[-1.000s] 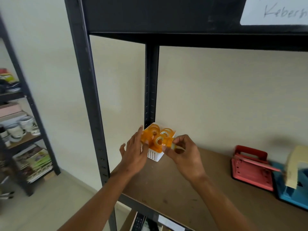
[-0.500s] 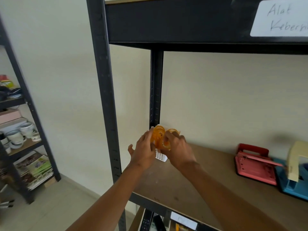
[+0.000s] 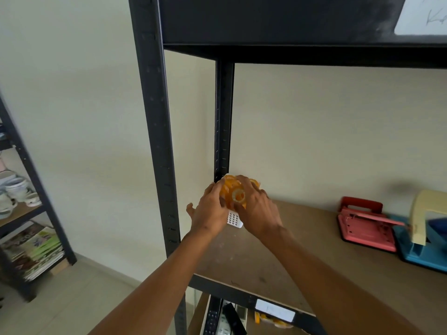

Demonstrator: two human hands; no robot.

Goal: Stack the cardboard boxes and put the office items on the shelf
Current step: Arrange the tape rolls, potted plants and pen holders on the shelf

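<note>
Near the middle of the frame, both hands are meeting at the back left corner of the wooden shelf, close to the black rear post. The left hand is curling its fingers around the left side of the bundle of orange tape rolls. The right hand is covering the bundle from the right and from above, with its fingers bent over the rolls. The bundle is sitting in a small white basket, and only the lower perforated corner of it is showing between the two wrists.

Compared with one second ago, the hands are now much closer together. Then the right hand was only pinching the edge of the pack and the orange top was open to view; now the fingers are hiding most of it. The rolls are also sitting deeper toward the wall than before.

At the right of the frame a red hole punch is lying on the same shelf, and just beside it, at the right edge, a blue and cream tape dispenser is standing. At the left edge, a second rack is carrying mugs and magazines.
</note>
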